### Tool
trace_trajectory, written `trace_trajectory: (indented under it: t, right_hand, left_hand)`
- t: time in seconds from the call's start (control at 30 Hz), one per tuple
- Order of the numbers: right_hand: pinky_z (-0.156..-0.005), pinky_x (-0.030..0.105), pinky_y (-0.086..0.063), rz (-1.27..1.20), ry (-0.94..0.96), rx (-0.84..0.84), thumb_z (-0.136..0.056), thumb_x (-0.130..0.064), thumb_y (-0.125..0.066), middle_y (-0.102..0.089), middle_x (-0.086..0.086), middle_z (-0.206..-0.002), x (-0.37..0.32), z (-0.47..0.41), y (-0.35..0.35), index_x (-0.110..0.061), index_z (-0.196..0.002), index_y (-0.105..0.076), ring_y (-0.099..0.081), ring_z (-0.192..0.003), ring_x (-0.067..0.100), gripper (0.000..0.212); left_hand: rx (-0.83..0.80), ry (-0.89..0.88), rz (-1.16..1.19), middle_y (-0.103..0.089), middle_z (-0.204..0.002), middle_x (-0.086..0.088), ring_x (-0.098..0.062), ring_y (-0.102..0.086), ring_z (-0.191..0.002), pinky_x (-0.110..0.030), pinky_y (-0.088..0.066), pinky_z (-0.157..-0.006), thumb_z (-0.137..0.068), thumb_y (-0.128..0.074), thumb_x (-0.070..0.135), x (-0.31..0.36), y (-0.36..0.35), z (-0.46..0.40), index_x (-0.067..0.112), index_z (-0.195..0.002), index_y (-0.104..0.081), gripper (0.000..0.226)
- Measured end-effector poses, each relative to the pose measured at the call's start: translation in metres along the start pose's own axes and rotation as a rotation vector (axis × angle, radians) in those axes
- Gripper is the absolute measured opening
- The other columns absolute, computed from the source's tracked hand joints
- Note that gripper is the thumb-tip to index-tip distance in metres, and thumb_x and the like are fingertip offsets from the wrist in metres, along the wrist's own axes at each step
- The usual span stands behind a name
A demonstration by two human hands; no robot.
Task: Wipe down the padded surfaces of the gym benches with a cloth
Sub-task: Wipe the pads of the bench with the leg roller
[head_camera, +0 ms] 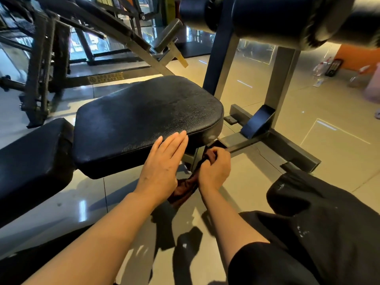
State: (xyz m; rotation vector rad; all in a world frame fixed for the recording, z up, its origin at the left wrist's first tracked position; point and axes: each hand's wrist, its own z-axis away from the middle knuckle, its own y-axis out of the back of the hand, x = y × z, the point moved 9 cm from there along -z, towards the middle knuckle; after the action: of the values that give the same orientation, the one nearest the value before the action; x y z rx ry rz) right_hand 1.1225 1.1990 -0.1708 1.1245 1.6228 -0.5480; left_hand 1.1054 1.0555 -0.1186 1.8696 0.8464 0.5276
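Left hand lies flat, fingers straight and together, on the near edge of the black textured vinyl seat pad. Right hand has fingers clamped on a dark brown cloth, held below the pad's front corner, hanging towards the floor. Step in hand appears to be regripping between passes. Next move calls for raising the cloth onto the pad.

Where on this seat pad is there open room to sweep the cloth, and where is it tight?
The seat pad is bare from the left hand to its far edge. It is tight at the near right corner, where the right hand grips the cloth beside the frame.
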Motion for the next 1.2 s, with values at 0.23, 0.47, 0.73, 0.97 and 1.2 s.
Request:
trace_trajectory:
  t: [0.23,0.47,0.73,0.97,1.2]
  right_hand:
    - [-0.079,0.005,-0.030,-0.061,0.041,0.065,-0.083,0.005,-0.053,-0.062,0.011,-0.099,-0.017,-0.010,0.005,-0.005,-0.093,-0.066,-0.057,-0.095,0.024,0.019]
    - [-0.086,0.006,-0.034,-0.114,0.179,0.157,-0.086,-0.014,-0.060,-0.065,0.010,-0.097,-0.048,-0.009,0.009,-0.005,-0.098,-0.065,-0.056,-0.091,0.018,0.016]
    - [-0.080,0.001,-0.030,-0.119,0.058,0.177,-0.076,0.007,-0.065,-0.066,0.013,-0.096,-0.029,-0.018,0.012,-0.002,-0.093,-0.070,-0.061,-0.091,0.029,0.020]
    - [-0.077,0.010,-0.038,-0.052,0.087,0.072,-0.083,0.001,-0.063,-0.063,0.010,-0.095,-0.021,-0.023,0.009,-0.004,-0.093,-0.069,-0.057,-0.091,0.022,0.012]
    - [-0.080,0.007,-0.036,-0.016,0.236,0.016,-0.079,0.003,-0.059,-0.063,0.011,-0.094,-0.028,-0.020,0.005,-0.003,-0.087,-0.069,-0.055,-0.090,0.019,0.014]
  left_hand:
    - [0.031,0.064,0.048,-0.028,-0.156,-0.008,-0.023,-0.021,-0.144,-0.046,-0.014,-0.118,-0.072,-0.062,-0.010,0.006,-0.003,0.000,0.008,-0.148,-0.030,0.085]
    - [0.087,0.082,0.066,-0.030,-0.155,-0.008,-0.023,-0.021,-0.144,-0.045,-0.011,-0.118,-0.077,-0.058,-0.008,0.008,-0.002,-0.001,0.008,-0.148,-0.032,0.077]
    - [0.112,0.088,0.035,-0.033,-0.153,-0.010,-0.024,-0.023,-0.143,-0.047,-0.013,-0.118,-0.074,-0.060,-0.007,0.011,-0.001,-0.002,0.004,-0.147,-0.034,0.078]
    - [0.114,0.097,0.026,-0.033,-0.152,-0.011,-0.026,-0.025,-0.142,-0.049,-0.015,-0.117,-0.069,-0.064,-0.013,0.013,-0.001,-0.003,0.004,-0.146,-0.034,0.085]
    - [0.124,0.103,0.045,-0.033,-0.152,-0.012,-0.025,-0.023,-0.142,-0.049,-0.012,-0.117,-0.070,-0.059,-0.007,0.013,-0.002,-0.003,0.002,-0.145,-0.036,0.079]
